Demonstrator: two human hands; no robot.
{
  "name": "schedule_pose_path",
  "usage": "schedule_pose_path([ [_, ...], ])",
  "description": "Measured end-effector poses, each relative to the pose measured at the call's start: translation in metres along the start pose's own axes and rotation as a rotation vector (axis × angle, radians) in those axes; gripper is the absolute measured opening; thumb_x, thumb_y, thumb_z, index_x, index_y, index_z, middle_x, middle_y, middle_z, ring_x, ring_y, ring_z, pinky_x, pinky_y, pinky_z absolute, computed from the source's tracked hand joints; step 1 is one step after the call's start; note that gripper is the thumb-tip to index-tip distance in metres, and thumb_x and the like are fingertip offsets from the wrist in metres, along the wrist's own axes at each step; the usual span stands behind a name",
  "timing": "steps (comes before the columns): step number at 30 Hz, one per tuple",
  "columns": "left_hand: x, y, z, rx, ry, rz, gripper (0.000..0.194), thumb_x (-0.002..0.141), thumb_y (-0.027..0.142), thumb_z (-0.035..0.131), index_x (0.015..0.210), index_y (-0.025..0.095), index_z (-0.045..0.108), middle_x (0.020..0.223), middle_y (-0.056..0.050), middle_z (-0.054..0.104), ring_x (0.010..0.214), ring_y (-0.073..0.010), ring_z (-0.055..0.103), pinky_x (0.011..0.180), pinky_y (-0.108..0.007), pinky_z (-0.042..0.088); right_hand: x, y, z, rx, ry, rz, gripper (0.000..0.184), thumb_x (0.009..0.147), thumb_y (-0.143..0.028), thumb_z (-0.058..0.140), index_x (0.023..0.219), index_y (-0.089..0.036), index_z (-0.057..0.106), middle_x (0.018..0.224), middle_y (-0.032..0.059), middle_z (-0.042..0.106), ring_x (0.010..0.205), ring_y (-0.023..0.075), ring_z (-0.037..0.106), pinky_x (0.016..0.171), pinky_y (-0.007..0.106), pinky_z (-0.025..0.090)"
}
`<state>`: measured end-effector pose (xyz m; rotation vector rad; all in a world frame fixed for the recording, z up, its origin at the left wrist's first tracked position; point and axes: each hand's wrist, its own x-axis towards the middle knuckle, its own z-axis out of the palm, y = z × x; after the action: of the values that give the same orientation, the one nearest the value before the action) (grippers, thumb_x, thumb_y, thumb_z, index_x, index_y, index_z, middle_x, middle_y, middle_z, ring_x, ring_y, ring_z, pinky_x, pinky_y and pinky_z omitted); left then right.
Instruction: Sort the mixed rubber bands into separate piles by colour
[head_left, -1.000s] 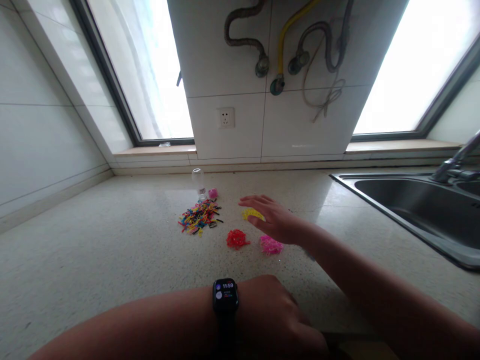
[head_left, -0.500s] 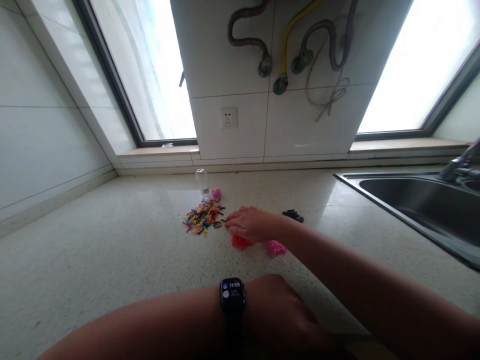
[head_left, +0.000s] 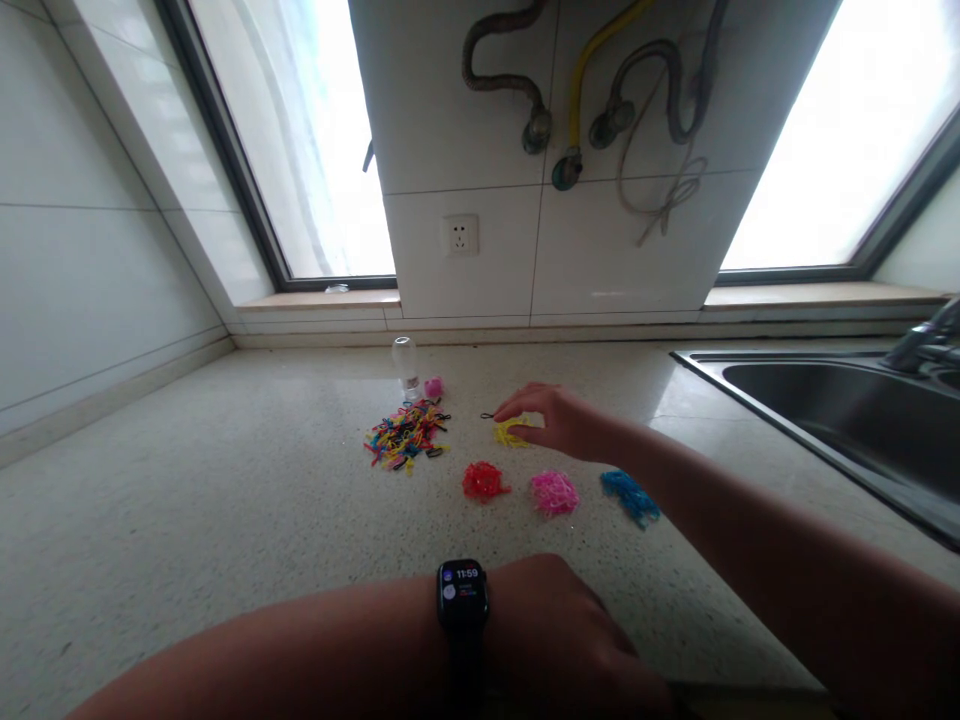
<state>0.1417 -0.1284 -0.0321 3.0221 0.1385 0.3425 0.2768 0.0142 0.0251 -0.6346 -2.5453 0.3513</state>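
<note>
A speckled stone countertop [head_left: 285,540] fills most of the view, with a stainless-steel sink [head_left: 810,400] set into it at the right. The left forearm [head_left: 300,645] lies across the bottom edge, pointing right; the left hand [head_left: 559,630] shows its back, wrist nearly straight, and its fingers are lost in shadow, so how far it is open and whether it holds anything cannot be told. The right forearm [head_left: 735,530] slants in from the lower right. The right hand [head_left: 559,420] hovers low over the counter, pointing left, with its fingers close together, gently bent, and its thumb held apart below them.

The mixed-colour pile of elastic bands [head_left: 406,435] sits left of the right hand. A black smartwatch [head_left: 461,595] is strapped on the left wrist. Right of the mixed pile are smaller single-colour heaps: the blue bands [head_left: 630,497], just beside the right forearm; the pink bands [head_left: 554,493], between blue and red; the red bands [head_left: 484,481]; and the yellow bands [head_left: 510,432], partly covered by the right thumb. A clear bottle [head_left: 406,370] stands behind the mixed pile, a pink cap [head_left: 433,387] beside it. Smallest is one black elastic band [head_left: 487,416] at the right fingertips; whether it is gripped or only touched cannot be told.
</note>
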Motion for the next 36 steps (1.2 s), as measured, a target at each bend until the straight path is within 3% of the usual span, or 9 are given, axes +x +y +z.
schedule_pose_path([
  [5, -0.001, -0.003, 0.0, -0.034, 0.023, 0.021, 0.023, 0.099, 0.04, 0.05, 0.103, 0.024, 0.065, 0.078, 0.005, 0.07, 0.068, -0.0116, 0.063, 0.046, -0.027, 0.036, -0.035, 0.018, -0.01, 0.267, 0.374, 0.298, 0.017, 0.078, -0.036, 0.074, 0.085, -0.021, 0.077, 0.075, 0.0028, 0.073, 0.068, 0.015, 0.061, 0.066, 0.032, 0.048],
  [9, -0.002, -0.003, 0.005, -0.087, 0.033, 0.019, 0.022, 0.099, 0.041, 0.051, 0.1, 0.023, 0.064, 0.074, 0.005, 0.067, 0.065, -0.0114, 0.062, 0.048, -0.027, 0.037, -0.051, 0.023, 0.0, 0.618, 0.571, 0.428, 0.024, 0.071, -0.041, 0.079, 0.082, -0.02, 0.073, 0.076, 0.0029, 0.072, 0.068, 0.0142, 0.062, 0.065, 0.031, 0.05],
  [13, -0.002, -0.002, 0.009, -0.087, 0.036, -0.003, 0.017, 0.097, 0.039, 0.053, 0.099, 0.024, 0.061, 0.071, 0.005, 0.067, 0.064, -0.0113, 0.062, 0.05, -0.027, 0.036, -0.051, 0.012, 0.0, 0.76, 0.579, 0.396, 0.023, 0.07, -0.038, 0.08, 0.082, -0.021, 0.07, 0.085, 0.0044, 0.074, 0.078, 0.015, 0.066, 0.074, 0.032, 0.052],
  [21, 0.001, 0.0, 0.006, -0.07, 0.053, -0.007, 0.016, 0.098, 0.036, 0.051, 0.095, 0.023, 0.059, 0.068, 0.005, 0.065, 0.062, -0.0106, 0.06, 0.05, -0.028, 0.035, -0.054, 0.005, -0.012, 0.811, 0.568, 0.316, 0.02, 0.077, -0.037, 0.074, 0.087, -0.022, 0.067, 0.087, 0.0033, 0.074, 0.074, 0.0134, 0.063, 0.072, 0.031, 0.054],
  [32, 0.002, 0.002, 0.005, -0.064, 0.04, -0.003, 0.017, 0.098, 0.035, 0.049, 0.092, 0.023, 0.058, 0.065, 0.005, 0.064, 0.06, -0.0104, 0.06, 0.049, -0.027, 0.035, -0.055, 0.008, -0.019, 0.757, 0.556, 0.301, 0.02, 0.077, -0.036, 0.073, 0.087, -0.021, 0.066, 0.086, 0.0035, 0.073, 0.078, 0.0142, 0.064, 0.073, 0.031, 0.053],
  [36, 0.002, 0.002, 0.004, -0.063, 0.044, -0.007, 0.017, 0.098, 0.037, 0.049, 0.094, 0.023, 0.059, 0.066, 0.005, 0.064, 0.059, -0.011, 0.06, 0.048, -0.027, 0.034, -0.06, 0.021, -0.024, 0.545, 0.494, 0.319, 0.019, 0.08, -0.035, 0.07, 0.091, -0.019, 0.068, 0.087, 0.0044, 0.074, 0.072, 0.0129, 0.061, 0.067, 0.03, 0.05],
])
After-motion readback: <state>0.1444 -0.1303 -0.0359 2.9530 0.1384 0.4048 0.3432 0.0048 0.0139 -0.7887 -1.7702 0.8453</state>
